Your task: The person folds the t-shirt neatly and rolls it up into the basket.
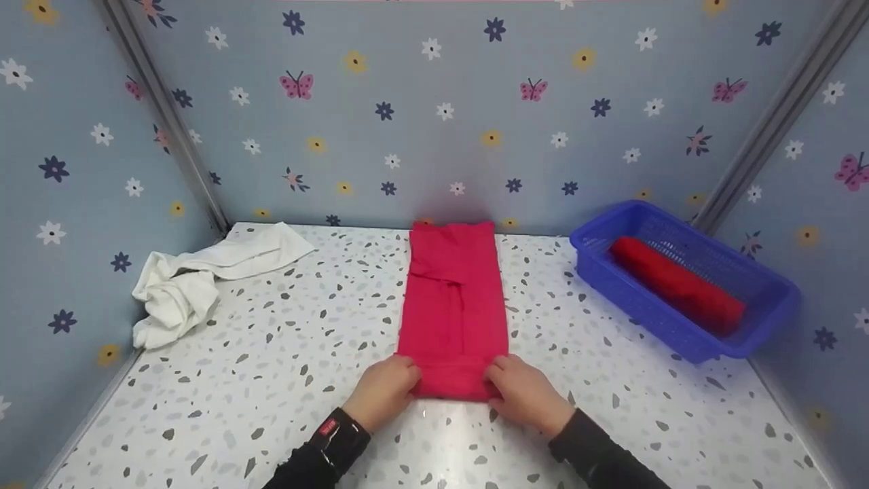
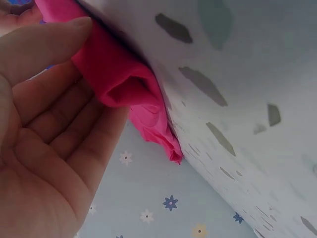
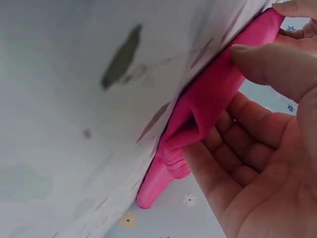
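Observation:
A pink garment (image 1: 451,305), folded into a long narrow strip, lies on the speckled table with its near end turned over on itself. At that end's left corner, my left hand (image 1: 383,388) pinches the fold between thumb and fingers. My right hand (image 1: 526,394) pinches the right corner in the same way. In the left wrist view, the rolled pink edge (image 2: 114,74) sits between the thumb and curled fingers. The right wrist view has the pink cloth (image 3: 213,94) under the thumb, with the fingers behind it.
On the right stands a blue plastic basket (image 1: 611,288) holding a rolled red cloth (image 1: 679,282). A crumpled white cloth (image 1: 183,305) lies at the left by the wall. Flower-patterned walls (image 1: 434,81) enclose the speckled table (image 1: 305,339) at the back and sides.

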### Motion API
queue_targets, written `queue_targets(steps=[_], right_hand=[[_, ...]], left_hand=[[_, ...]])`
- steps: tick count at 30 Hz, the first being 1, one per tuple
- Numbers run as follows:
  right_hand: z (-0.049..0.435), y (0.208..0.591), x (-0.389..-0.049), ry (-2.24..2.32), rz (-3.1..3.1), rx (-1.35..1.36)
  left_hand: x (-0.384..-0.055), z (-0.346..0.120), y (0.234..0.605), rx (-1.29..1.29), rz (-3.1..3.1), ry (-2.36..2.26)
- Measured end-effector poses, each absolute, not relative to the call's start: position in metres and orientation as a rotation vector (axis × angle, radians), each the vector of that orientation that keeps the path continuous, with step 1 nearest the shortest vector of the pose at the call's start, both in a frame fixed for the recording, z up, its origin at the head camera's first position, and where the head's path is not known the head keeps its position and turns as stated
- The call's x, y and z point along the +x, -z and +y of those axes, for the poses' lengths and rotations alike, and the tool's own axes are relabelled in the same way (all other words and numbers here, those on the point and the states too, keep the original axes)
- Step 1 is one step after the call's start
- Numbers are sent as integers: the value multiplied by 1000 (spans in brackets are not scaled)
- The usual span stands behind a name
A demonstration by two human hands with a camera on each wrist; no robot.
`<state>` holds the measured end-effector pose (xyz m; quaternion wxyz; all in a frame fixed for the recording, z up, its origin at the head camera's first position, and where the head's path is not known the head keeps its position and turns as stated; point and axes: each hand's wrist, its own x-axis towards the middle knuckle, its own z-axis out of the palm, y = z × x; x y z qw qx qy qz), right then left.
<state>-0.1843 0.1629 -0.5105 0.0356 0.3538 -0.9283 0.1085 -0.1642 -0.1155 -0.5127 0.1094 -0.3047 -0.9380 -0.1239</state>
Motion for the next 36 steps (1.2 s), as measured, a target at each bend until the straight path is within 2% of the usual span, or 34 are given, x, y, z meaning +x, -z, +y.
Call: queue_targets(steps=[36], right_hand=[[167,503,-187,-367,-2827,1154]], left_hand=[[-168,-113,506,-803,-2898,540]])
